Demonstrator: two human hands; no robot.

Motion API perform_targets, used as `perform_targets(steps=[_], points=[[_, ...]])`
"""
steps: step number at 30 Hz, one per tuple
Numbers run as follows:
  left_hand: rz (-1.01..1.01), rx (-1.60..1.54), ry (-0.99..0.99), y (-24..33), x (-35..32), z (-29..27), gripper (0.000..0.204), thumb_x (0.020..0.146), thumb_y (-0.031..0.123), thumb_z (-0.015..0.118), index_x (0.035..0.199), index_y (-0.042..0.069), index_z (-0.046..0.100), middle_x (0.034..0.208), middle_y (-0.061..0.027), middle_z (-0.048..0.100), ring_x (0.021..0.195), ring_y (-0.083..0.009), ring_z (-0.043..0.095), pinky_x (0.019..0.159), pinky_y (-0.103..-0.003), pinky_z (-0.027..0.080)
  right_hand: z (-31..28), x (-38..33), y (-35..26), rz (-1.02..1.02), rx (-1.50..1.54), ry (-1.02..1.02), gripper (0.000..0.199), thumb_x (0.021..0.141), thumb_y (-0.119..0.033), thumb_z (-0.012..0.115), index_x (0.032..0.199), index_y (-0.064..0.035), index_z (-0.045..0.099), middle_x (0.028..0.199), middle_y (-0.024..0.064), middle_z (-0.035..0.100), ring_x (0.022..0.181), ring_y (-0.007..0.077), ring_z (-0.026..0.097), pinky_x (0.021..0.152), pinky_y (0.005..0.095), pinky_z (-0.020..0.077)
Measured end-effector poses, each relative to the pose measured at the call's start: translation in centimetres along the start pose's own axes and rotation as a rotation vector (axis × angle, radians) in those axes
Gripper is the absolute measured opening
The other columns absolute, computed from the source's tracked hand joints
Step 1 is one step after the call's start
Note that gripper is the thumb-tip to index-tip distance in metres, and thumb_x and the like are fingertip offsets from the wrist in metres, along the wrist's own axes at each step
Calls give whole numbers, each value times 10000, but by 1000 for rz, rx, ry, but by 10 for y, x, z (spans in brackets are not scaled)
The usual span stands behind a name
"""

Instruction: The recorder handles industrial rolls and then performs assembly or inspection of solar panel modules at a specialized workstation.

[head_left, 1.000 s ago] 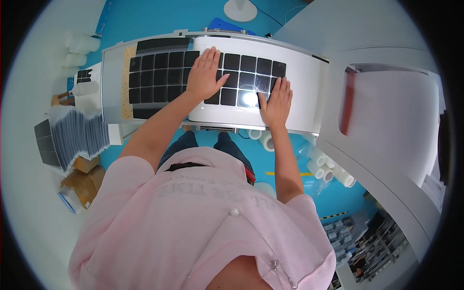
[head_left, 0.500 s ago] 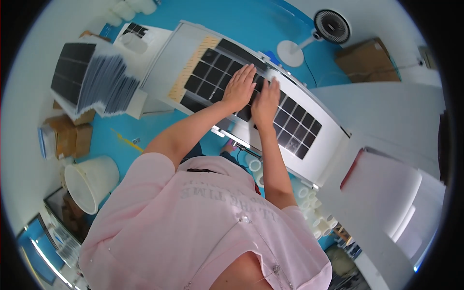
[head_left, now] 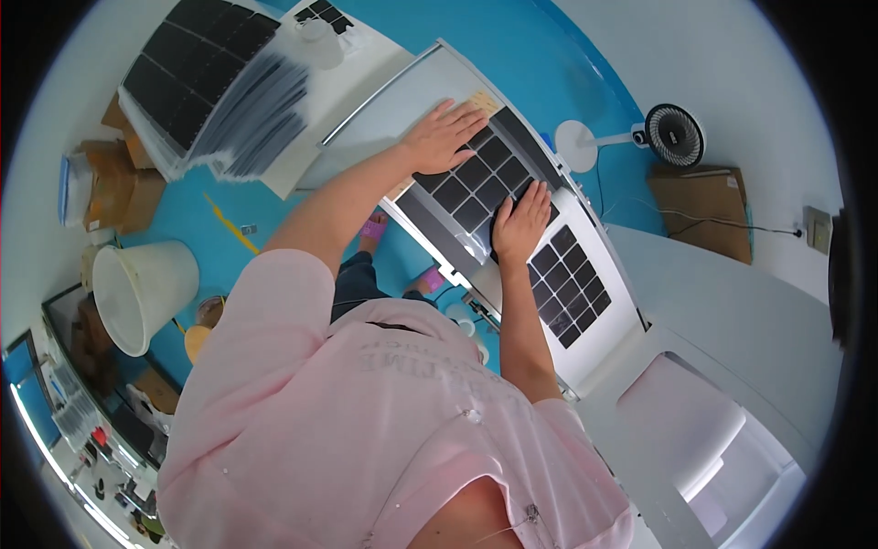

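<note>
On the long white worktable (head_left: 605,340) lies a sheet of black squares in a pale grid (head_left: 491,190), with a dark grey band along its edge. My left hand (head_left: 445,137) rests palm down with spread fingers over the sheet's left end, partly covering a tan perforated strip (head_left: 483,102). Farther right, my right hand (head_left: 519,224) lies flat near the sheet's right end, its fingers pointing away from me. Neither hand grips anything. Beyond the right hand, a second group of black squares (head_left: 569,285) shows on the table.
A tall stack of thin sheets (head_left: 251,105) topped by a dark gridded panel (head_left: 197,59) stands at the left, near a translucent container (head_left: 320,44). A white bin (head_left: 146,284) is on the blue floor. A fan (head_left: 674,135) and carton (head_left: 704,206) stand far right.
My hands, close together over the middle of the sheet before, are now farther apart. The left has slid left to the tan strip; the right now lies flat. The whole view has shifted.
</note>
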State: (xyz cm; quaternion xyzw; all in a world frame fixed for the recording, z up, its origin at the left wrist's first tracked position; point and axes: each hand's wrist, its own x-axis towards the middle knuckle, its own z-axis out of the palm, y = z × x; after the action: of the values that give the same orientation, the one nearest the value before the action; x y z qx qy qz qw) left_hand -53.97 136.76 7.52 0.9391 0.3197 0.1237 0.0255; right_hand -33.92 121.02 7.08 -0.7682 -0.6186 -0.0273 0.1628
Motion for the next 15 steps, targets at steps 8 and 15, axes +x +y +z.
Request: perform_targets(steps=[8, 15], points=[[-364, 46, -36, 25, -12, -12, 964, 867, 661, 483, 1486, -41, 254, 1557, -155, 293, 1466, -297, 210, 1200, -454, 119, 11, -5, 14, -97, 7, 69, 648, 946, -281, 524, 1462, 49, 314, 1498, 265, 345, 1395, 408, 314, 1166, 477, 200], [-241, 27, 47, 43, -87, -6, 1029, 840, 749, 413, 1496, -28, 255, 1571, -157, 253, 1486, -286, 134, 1205, -443, 30, 0, -27, 32, 51, -81, -4, 690, 998, -430, 432, 1470, 53, 291, 1511, 266, 317, 1418, 414, 263, 1173, 471, 189]])
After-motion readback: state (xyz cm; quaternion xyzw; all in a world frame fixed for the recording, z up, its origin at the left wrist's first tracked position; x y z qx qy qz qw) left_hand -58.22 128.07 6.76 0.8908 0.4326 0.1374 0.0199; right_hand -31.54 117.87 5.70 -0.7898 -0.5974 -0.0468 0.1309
